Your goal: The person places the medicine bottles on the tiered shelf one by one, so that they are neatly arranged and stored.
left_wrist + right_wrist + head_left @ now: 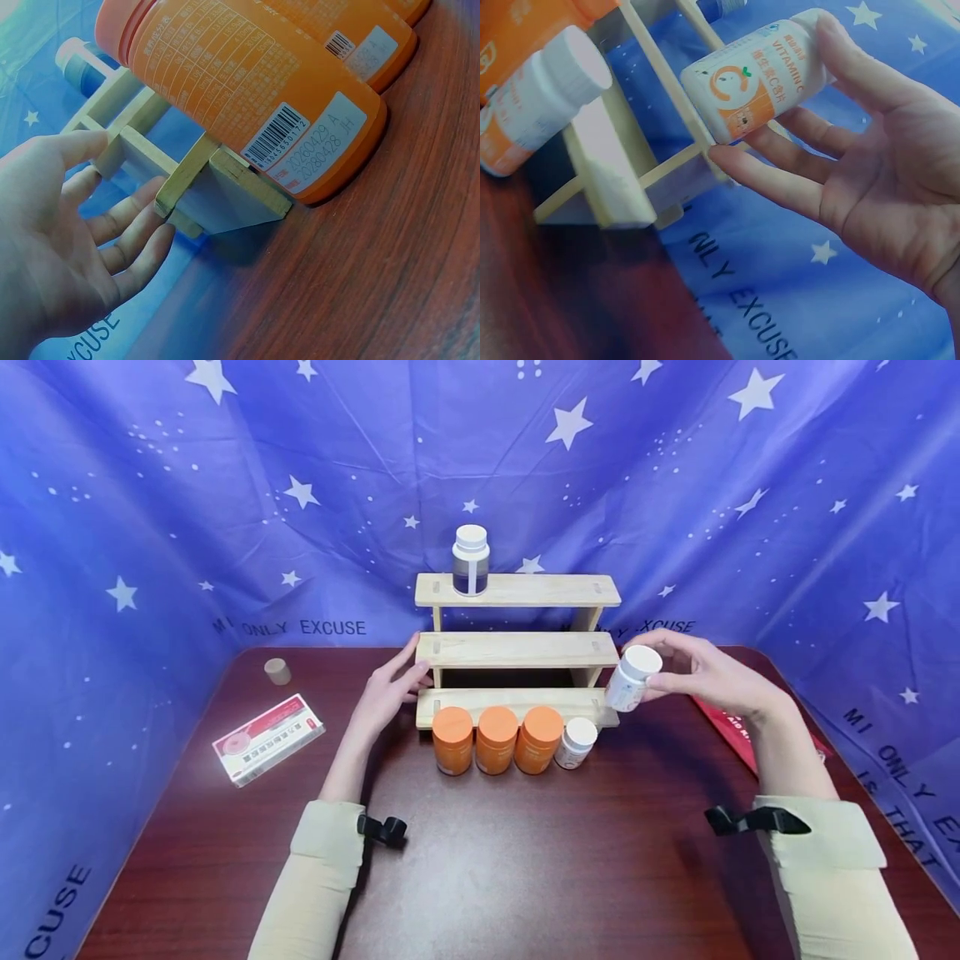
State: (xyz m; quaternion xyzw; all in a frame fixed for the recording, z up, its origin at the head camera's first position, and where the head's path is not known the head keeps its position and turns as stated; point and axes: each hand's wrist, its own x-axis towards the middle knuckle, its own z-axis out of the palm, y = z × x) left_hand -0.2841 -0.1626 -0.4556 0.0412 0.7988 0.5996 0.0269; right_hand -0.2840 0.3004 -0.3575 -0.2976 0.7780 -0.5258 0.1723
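Note:
My right hand [705,677] pinches a white vitamin C bottle [627,687] between thumb and fingers, at the right end of the three-tier wooden shelf [517,648]. The bottle leans, white cap up; its orange-and-white label [742,94] faces the right wrist camera. At the shelf's other end, my left hand [384,693] rests its spread, relaxed fingers against the side of the tiers. Before the bottom tier, orange bottles [453,743] stand in a row, and a second white vitamin C bottle [576,745] ends that row on the right.
A white bottle with a dark label [470,564] stands on the top tier, left side. On the table's left lie a red-and-white medicine box [267,739] and a small pale cylinder [277,672]. A red pouch [731,731] lies partly under the right forearm. Blue starry cloth [360,468] surrounds the table.

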